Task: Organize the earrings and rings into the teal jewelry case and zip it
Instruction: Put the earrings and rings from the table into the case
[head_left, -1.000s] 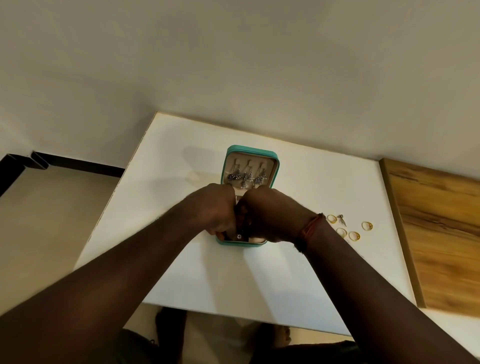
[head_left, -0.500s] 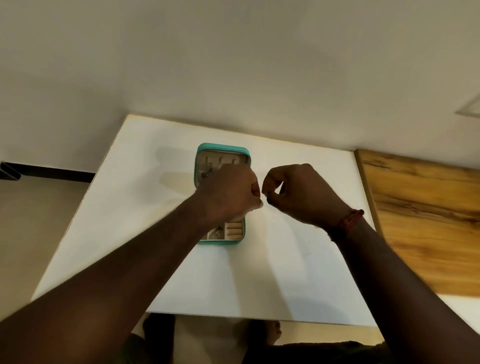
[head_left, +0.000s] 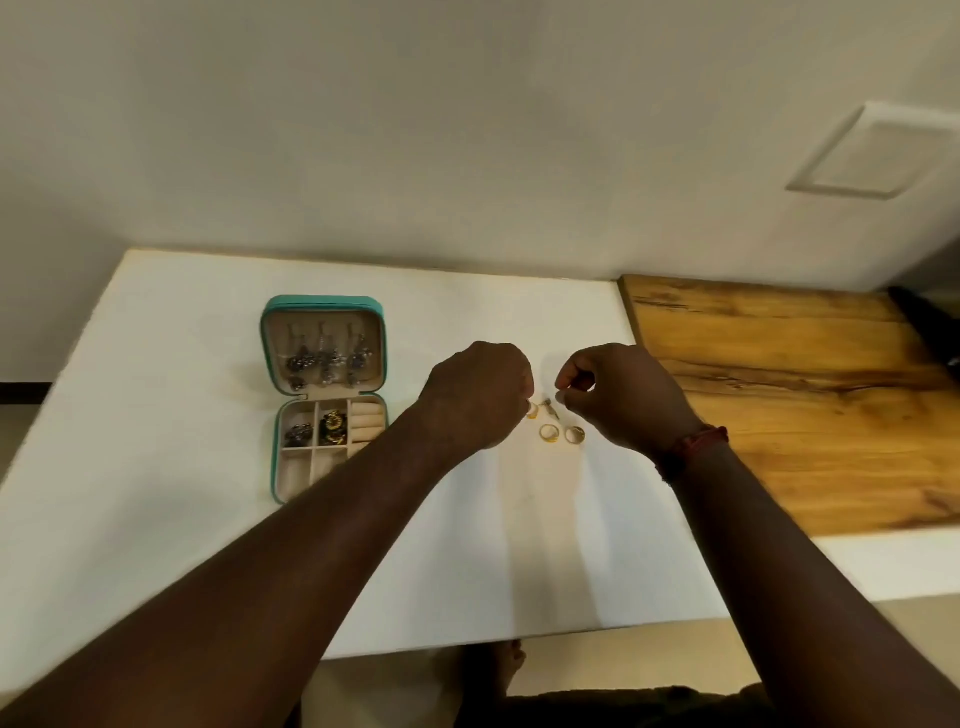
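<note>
The teal jewelry case (head_left: 270, 364) lies open on the left of the white table (head_left: 156, 467). Several silver drop earrings (head_left: 324, 358) hang in its lid. Its lower tray holds a dark silver piece (head_left: 297, 434), a black-and-gold piece (head_left: 332, 427) and beige ring rolls (head_left: 366, 421). To its right, my left hand (head_left: 478, 395) is curled with its fingertips on a gold ring (head_left: 533, 411). My right hand (head_left: 623, 395) pinches thumb and forefinger beside a small silver earring (head_left: 549, 408). Two gold rings (head_left: 549, 433) (head_left: 575, 434) lie loose below.
A wooden board (head_left: 805, 405) adjoins the table on the right. A plain wall (head_left: 467, 130) rises behind the table. The table's near edge runs just in front of my legs, and a foot (head_left: 506, 670) shows on the floor below.
Both hands left the case and moved right to the loose rings and earring. The view shifted right, so the case now sits to the left, uncovered.
</note>
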